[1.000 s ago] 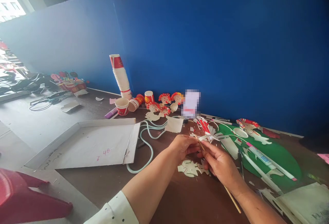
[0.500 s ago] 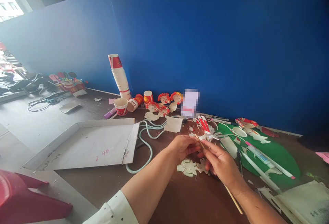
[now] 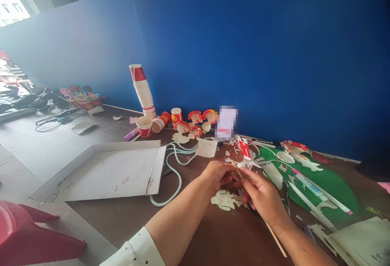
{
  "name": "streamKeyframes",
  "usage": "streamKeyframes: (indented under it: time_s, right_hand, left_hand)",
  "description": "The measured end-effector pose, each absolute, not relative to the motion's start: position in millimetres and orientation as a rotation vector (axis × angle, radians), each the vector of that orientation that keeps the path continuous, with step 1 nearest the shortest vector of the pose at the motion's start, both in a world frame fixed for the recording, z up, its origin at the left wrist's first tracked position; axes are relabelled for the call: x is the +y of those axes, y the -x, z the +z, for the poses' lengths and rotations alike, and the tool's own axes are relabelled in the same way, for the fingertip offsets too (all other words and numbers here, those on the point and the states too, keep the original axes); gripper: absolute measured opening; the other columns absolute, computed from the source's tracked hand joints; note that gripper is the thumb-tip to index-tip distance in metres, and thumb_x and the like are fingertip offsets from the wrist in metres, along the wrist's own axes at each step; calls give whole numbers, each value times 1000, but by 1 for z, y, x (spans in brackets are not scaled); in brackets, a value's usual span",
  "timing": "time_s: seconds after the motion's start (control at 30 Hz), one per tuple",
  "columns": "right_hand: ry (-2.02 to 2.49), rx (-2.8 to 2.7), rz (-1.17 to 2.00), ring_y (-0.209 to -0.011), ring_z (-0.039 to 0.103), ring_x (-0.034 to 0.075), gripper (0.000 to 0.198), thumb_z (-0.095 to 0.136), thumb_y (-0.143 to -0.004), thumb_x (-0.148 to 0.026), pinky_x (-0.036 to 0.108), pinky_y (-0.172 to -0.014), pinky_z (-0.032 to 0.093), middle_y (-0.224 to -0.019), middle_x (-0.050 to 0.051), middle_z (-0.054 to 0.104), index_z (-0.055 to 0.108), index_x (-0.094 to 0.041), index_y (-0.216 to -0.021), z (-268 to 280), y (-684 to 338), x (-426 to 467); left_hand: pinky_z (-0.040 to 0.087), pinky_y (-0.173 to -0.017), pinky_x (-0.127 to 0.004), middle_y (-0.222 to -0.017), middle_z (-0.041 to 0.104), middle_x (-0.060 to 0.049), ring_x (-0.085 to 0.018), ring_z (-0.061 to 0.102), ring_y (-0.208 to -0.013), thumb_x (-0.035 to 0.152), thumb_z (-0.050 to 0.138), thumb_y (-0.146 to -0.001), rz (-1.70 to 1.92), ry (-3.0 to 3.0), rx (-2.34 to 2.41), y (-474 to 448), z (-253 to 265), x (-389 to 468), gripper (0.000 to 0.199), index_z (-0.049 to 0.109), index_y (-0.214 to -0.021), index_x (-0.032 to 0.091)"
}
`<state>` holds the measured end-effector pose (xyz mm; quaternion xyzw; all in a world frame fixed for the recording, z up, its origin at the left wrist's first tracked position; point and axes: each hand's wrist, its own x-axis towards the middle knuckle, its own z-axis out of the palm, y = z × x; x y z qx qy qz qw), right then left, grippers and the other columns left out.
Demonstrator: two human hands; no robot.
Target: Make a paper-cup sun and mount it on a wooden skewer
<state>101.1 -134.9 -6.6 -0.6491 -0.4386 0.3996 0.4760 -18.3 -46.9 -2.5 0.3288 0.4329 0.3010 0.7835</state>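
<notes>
My left hand (image 3: 217, 175) is closed, its thumb and fingers pinching a white strip of a cut-up paper cup (image 3: 244, 149) against a thin wooden stick (image 3: 276, 239). The cup is slit into red and white strips that fan out beyond my fingertips. Closed round the same stick is my right hand (image 3: 264, 195), with its fingertips near the strip. The stick slants down under my right palm and comes out near the wrist. Below my hands lie white paper cutouts (image 3: 224, 199) with drawn marks, partly covered by my right hand.
A shallow white box lid (image 3: 100, 172) and a pale blue cable (image 3: 179, 176) lie to the left. Stacked paper cups (image 3: 143, 91) and paper figures with red curled hair (image 3: 195, 117) stand by the blue partition (image 3: 243, 46). At right, a marker (image 3: 310, 184) rests on a green mat (image 3: 341, 192).
My view has shifted very slightly. Both hands keep their hold on the stick and paper strip, with only a small movement of the fingers.
</notes>
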Motion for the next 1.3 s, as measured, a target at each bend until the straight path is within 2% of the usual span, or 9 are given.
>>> streamKeyframes:
  time_s: [0.2, 0.6, 0.77, 1.07, 1.3]
  right_hand:
    - [1492, -937, 1101, -33, 42, 9, 49, 60, -75, -36, 19, -30, 27, -47, -4, 56, 57, -21, -121, -9, -100, -133]
    - [1394, -855, 1202, -42, 47, 6, 48, 65, -74, -33, 16, -30, 26, -79, 3, 66, 60, -18, -119, -9, -97, -131]
    - [1431, -840, 1211, -41, 45, 6, 55, 69, -69, -41, 16, -29, 24, -74, 3, 66, 61, -18, -119, -7, -95, -131]
    - [1472, -773, 1169, -39, 45, 8, 54, 67, -69, -36, 17, -31, 22, -64, 2, 66, 62, -16, -119, -9, -95, -131]
    - [1475, -785, 1146, -40, 46, 8, 53, 65, -70, -35, 18, -32, 21, -67, 2, 67, 62, -14, -119, -8, -95, -132]
  left_hand:
    - [39, -44, -15, -55, 55, -1, -5, 48, -45, 15, 71, -69, 675, -698, 932, 18, -1, -49, 11, 65, -67, 7]
    - [32, -41, -16, -46, 46, 4, -3, 38, -40, 17, 74, -64, 690, -694, 1006, 15, 0, -48, 17, 59, -59, 11]
    - [29, -40, -15, -47, 49, 2, -4, 40, -40, 17, 73, -65, 680, -709, 977, 15, -2, -48, 17, 59, -60, 10]
    - [34, -40, -14, -51, 54, 1, -5, 46, -43, 23, 72, -71, 616, -763, 1020, 15, -2, -51, 17, 61, -71, 11]
    - [32, -39, -13, -51, 55, 1, -4, 44, -41, 24, 69, -75, 623, -788, 1029, 15, -2, -51, 16, 59, -71, 11]
